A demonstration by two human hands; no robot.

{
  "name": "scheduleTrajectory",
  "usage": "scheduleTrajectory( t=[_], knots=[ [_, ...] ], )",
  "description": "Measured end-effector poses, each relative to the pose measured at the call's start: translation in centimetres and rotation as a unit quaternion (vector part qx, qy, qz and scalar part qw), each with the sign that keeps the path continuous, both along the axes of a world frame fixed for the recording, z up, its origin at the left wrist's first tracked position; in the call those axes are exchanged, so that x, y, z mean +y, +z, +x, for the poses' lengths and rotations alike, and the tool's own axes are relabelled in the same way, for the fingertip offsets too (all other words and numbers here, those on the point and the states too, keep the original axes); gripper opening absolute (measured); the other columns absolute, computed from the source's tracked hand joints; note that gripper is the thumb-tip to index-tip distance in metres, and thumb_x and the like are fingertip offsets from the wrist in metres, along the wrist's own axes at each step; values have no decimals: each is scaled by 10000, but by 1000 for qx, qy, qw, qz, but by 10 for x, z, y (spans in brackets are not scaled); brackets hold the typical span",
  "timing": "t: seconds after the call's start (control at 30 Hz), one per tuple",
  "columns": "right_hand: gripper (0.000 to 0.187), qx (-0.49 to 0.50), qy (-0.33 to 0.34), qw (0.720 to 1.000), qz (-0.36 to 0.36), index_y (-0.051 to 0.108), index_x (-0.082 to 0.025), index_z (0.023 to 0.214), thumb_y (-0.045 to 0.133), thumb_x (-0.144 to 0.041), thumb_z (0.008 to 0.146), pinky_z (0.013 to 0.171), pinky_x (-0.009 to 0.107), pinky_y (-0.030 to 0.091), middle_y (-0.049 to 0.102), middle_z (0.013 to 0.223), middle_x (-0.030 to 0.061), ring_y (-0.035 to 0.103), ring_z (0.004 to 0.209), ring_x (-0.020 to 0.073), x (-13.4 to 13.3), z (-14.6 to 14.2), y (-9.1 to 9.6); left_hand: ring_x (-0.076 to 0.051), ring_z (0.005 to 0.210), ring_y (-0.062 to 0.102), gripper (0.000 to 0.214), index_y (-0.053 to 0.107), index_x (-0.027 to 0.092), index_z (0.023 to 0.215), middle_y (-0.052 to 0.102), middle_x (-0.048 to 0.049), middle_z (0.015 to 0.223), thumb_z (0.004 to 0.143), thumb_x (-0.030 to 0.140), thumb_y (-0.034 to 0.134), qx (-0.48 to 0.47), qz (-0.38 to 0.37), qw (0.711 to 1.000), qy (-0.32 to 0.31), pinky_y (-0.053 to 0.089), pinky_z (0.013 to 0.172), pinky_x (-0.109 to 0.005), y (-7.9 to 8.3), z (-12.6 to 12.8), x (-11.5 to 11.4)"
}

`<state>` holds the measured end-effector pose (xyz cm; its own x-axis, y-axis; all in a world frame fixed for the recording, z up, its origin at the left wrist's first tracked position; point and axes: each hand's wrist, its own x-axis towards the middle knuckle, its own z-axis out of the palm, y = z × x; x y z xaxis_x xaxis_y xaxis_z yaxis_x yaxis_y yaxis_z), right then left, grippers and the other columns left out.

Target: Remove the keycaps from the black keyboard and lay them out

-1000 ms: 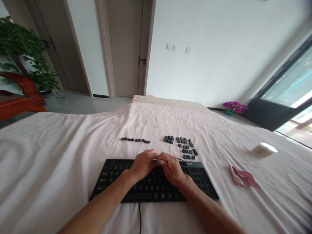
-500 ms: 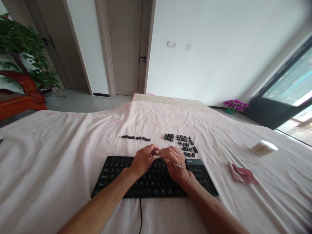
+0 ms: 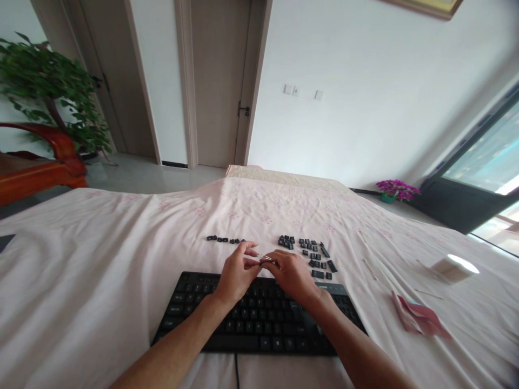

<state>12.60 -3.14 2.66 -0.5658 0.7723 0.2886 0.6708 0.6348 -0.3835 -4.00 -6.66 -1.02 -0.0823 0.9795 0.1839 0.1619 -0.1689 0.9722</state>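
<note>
Over the keyboard (image 3: 259, 313), the right hand (image 3: 294, 274) pinches a slim tool (image 3: 270, 259); the left hand (image 3: 236, 274), fingers slightly parted, has an unclear hold. Keycaps (image 3: 286, 242) lie nearer the cloth's (image 3: 109, 259) far edge.

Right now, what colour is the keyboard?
Black. The keyboard shows best in the head view, the only one here.

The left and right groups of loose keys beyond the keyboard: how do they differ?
The left keys form one thin line, while the right keys spread over several rows. The left keys in view are fewer than the right keys. The left keys all look small, but the right keys include some longer ones. Both groups are black and lie on the pale cloth.
</note>
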Motion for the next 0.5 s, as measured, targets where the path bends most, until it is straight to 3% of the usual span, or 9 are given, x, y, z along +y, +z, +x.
scheduleTrajectory(
  t=[0.17, 0.3, 0.5],
  knots=[
    [185, -24, -88, 995, -38, 728, -245, 950, 564, -299, 884, 716, 266, 445, 757, 898, 27, 690, 844, 210, 35, -7, -5, -107, 725, 613, 377, 556, 205, 1107, 622, -50, 1058, 755, 74, 529, 129, 26, 990, 51, 507, 716, -254, -1, -3, -1],
    [203, -56, -117, 991, -31, 729, -244, 960, 546, -290, 888, 743, 280, 433, 756, 932, 45, 682, 901, 226, 56, -19, -14, -142, 791, 620, 261, 630, 203, 972, 664, -29, 982, 762, 84, 532, 232, 5, 972, 19, 475, 753, -270, -1, -2, -4],
    [159, -67, -121, 990, -33, 729, -249, 926, 585, -248, 857, 723, 275, 423, 743, 956, 44, 668, 895, 220, 66, -27, -27, -187, 877, 633, 177, 679, 230, 877, 705, -21, 915, 824, 166, 523, 329, -12, 944, -10, 430, 754, -282, 2, 1, -8]
  ],
)
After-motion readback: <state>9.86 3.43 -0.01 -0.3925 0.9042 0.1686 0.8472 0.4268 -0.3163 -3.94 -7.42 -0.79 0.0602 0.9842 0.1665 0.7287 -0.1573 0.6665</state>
